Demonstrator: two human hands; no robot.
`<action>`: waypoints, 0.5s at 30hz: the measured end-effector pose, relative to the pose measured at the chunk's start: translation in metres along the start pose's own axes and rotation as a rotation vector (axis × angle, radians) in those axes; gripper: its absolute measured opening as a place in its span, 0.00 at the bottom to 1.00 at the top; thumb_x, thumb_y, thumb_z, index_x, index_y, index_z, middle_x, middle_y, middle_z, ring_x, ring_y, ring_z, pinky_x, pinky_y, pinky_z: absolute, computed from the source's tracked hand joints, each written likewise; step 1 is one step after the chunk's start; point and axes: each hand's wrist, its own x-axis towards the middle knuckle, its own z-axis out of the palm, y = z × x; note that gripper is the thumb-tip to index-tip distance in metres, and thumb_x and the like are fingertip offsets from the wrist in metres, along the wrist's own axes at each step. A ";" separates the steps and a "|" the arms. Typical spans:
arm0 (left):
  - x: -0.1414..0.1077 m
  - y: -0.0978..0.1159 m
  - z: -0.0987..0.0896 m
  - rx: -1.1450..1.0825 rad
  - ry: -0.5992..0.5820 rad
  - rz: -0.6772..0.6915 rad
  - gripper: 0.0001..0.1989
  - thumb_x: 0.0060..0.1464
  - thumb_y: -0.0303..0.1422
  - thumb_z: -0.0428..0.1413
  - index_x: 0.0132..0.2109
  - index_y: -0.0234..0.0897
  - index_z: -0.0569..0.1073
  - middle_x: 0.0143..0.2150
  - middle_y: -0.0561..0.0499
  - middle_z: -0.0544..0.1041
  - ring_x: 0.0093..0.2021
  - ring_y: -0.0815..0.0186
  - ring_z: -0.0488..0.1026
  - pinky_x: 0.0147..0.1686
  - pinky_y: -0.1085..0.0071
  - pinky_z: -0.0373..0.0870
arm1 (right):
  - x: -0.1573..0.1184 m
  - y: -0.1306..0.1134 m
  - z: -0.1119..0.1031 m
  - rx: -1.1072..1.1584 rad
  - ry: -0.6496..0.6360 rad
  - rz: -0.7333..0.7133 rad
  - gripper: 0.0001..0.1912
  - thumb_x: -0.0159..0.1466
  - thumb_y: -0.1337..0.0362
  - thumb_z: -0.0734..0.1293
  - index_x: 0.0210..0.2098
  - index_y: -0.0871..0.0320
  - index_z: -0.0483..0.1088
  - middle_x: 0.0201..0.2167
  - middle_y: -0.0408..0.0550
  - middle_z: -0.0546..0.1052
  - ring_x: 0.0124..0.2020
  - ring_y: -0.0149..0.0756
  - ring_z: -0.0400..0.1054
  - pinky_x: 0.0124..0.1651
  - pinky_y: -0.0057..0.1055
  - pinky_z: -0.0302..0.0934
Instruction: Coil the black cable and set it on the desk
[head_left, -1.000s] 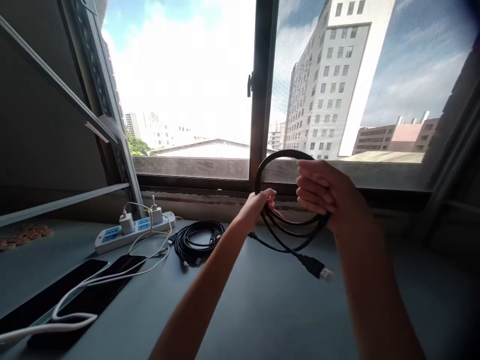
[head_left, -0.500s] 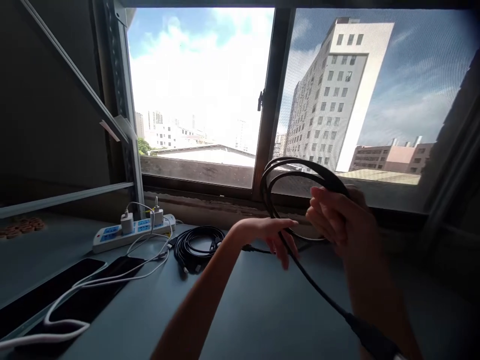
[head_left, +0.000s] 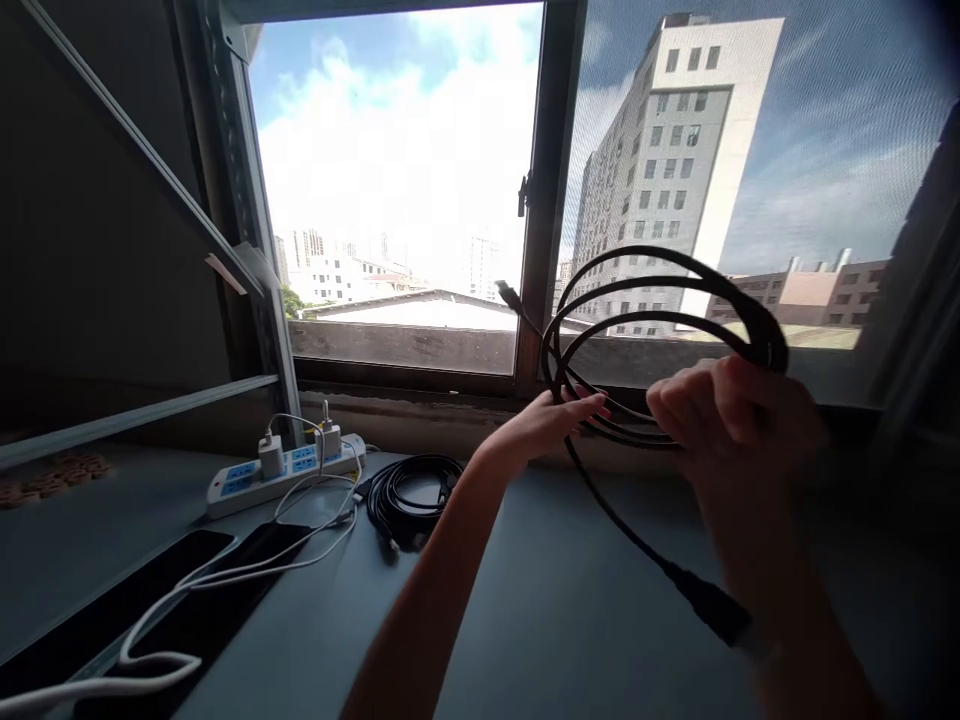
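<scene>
A black cable [head_left: 646, 249], wound into several loops, is held up in front of the window. My right hand [head_left: 739, 410] is closed around the bundled loops on their right side. At the lower left of the loops, my left hand [head_left: 551, 425] has its thumb and fingers around the strands. One plug end [head_left: 509, 296] sticks out at the upper left. The other, thicker connector end [head_left: 712, 606] hangs down to the right, near my right forearm, over the table.
A second coiled black cable [head_left: 397, 504] lies on the blue-grey table [head_left: 570, 620], behind my left forearm. Beside it stands a white power strip [head_left: 289, 480] with chargers and white cords. Two dark phone-like slabs [head_left: 225, 580] lie at left. A metal frame [head_left: 259, 250] borders the window.
My right hand has moved up and right with the loops, which now spread wider. My left hand has risen and closed in on the strands. The plug end has swung into view above.
</scene>
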 end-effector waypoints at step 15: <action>0.017 -0.005 -0.020 -0.167 0.423 0.267 0.09 0.60 0.23 0.40 0.37 0.34 0.64 0.12 0.63 0.59 0.13 0.71 0.67 0.18 0.78 0.63 | 0.019 0.051 0.006 0.129 0.407 0.462 0.20 0.51 0.62 0.69 0.15 0.57 0.53 0.07 0.29 0.50 0.08 0.17 0.41 0.16 0.19 0.54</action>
